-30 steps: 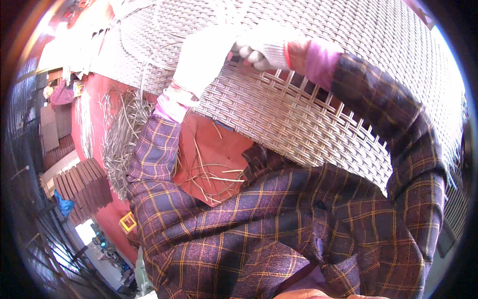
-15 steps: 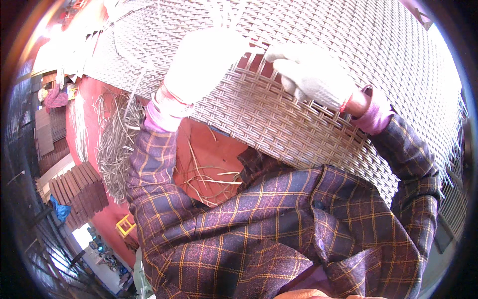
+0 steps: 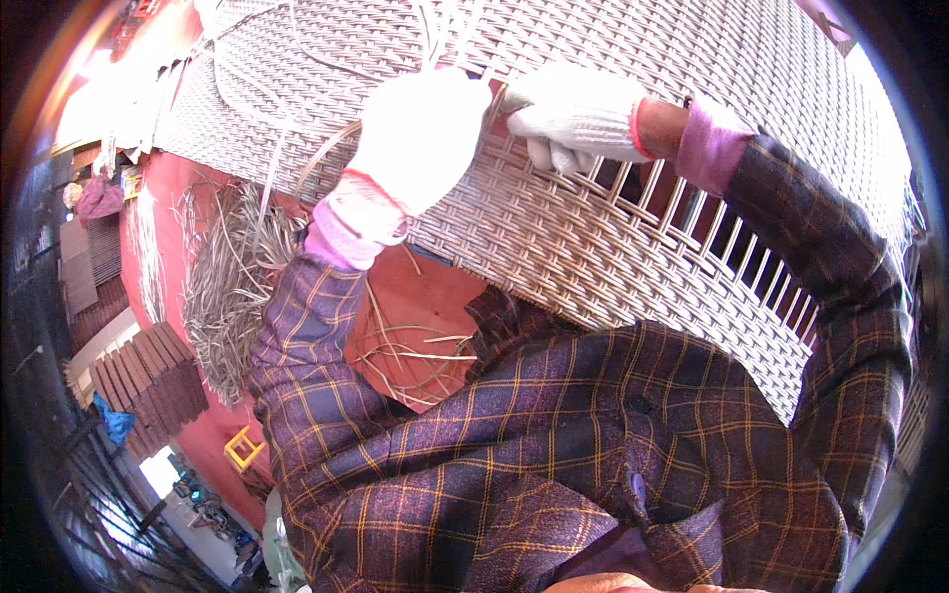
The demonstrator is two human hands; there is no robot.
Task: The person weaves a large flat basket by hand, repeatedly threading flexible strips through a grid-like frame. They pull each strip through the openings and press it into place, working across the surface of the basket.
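Head view: both gloved hands work on a woven panel (image 3: 613, 227) propped across the lap. Left hand (image 3: 420, 133), fingers curled shut, grips loose strips (image 3: 440, 25) near the panel's top edge. Right hand (image 3: 573, 114) hooks its fingers into the open slats (image 3: 692, 227). Panel looks stiff and light; strips seem springy, best pinched near the weave. Fingertips are hidden behind the gloves; panel's far edges are cut off.

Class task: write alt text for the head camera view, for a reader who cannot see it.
Two white-gloved hands, the left hand and right hand, work on a large grey woven wicker panel, right fingers hooked into its open ribs. Plaid sleeves fill the foreground; loose strips lie on a red floor.
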